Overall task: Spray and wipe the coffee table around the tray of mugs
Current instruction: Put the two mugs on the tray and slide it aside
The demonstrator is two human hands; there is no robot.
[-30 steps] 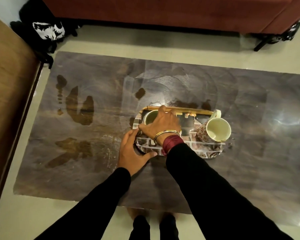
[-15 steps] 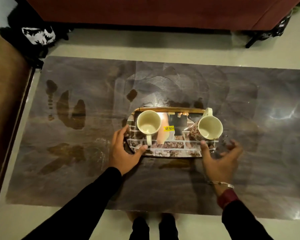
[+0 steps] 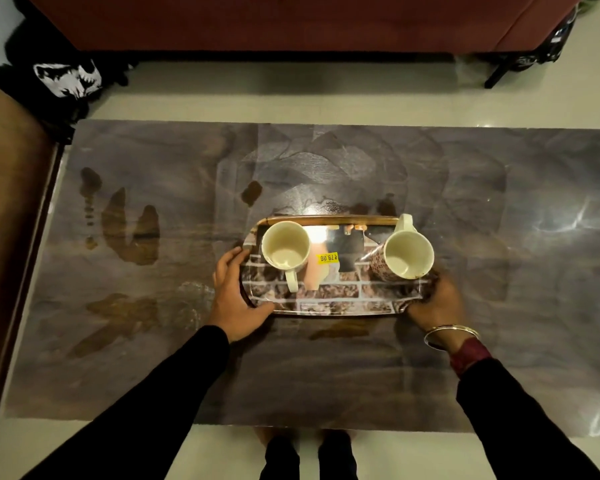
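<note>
A brick-patterned tray [image 3: 340, 299] with a yellow price sticker sits in the middle of the glossy coffee table [image 3: 326, 375]. Two cream mugs stand on it: the left mug [image 3: 285, 249] upright with its handle toward me, the right mug [image 3: 404, 256] patterned outside and leaning. My left hand [image 3: 234, 299] grips the tray's left end. My right hand [image 3: 437, 303] grips its right end, a bangle on the wrist. Brown wet stains [image 3: 129, 233] mark the table's left half, and a small one [image 3: 340, 330] lies just in front of the tray.
A red sofa [image 3: 291, 22] runs along the far side. A black bag with a white print [image 3: 66, 77] lies on the floor at far left. A wooden furniture edge [image 3: 7, 237] borders the table's left side. My feet show below the near edge.
My right hand left the left mug, swung out to the right and closed on the tray's right end. My left hand stayed on the left end. The view shifted slightly.
</note>
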